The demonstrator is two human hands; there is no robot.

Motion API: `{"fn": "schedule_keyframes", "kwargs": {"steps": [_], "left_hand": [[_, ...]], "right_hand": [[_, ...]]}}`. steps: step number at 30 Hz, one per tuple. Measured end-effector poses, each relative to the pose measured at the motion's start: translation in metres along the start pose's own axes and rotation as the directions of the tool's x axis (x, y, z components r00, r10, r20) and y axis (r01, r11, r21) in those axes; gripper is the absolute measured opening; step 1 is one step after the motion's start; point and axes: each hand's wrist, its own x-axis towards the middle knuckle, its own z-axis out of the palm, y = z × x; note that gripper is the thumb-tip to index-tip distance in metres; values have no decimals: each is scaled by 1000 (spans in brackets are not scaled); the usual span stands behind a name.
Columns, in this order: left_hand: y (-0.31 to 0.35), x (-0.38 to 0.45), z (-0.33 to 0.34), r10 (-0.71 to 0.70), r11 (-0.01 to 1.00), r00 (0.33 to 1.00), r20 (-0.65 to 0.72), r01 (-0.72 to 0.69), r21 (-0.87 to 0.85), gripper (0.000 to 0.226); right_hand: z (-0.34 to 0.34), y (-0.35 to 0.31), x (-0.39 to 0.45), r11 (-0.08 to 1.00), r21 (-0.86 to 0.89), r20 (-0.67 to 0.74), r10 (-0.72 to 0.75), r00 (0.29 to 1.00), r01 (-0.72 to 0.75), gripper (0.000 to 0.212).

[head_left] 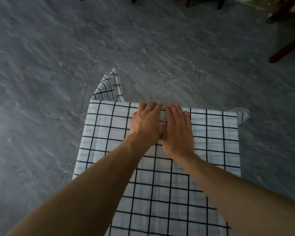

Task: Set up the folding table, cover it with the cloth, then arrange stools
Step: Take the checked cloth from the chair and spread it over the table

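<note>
Grey floor [58, 48]; cloth [211, 133] under left hand [146, 121], right hand [178, 132].

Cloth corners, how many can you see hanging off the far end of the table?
2. One corner sticks out at the far left of the checked cloth; the other corner droops at the far right. The near corners are out of view.

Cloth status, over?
Both hands flat: left hand, right hand at far edge. Cloth covers table; far-left corner sticks up. No stools seen.
</note>
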Motion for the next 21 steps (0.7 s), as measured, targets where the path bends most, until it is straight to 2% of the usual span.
{"fn": "schedule_keyframes", "kwargs": {"steps": [6,8,12,16,21], "left_hand": [[-7,2,4,14,1000,999,-30,-14,-14,76],[-15,2,1,72,997,997,-26,-72,4,85],[-37,-1,-5,175,984,984,-15,-175,42,89],[-87,-2,-16,66,993,998,-3,-65,95,88],[-135,-2,-33,41,986,999,-16,-38,163,74]], "right_hand": [[0,-1,1,1000,-19,9,19,1000,-19,52],[0,-2,1,999,-45,15,20,1000,-20,54],[0,-4,-1,995,-92,36,27,999,-24,60],[-1,-7,1,994,-96,36,49,998,-46,60],[-3,-9,2,993,-104,56,65,996,-59,60]]}}
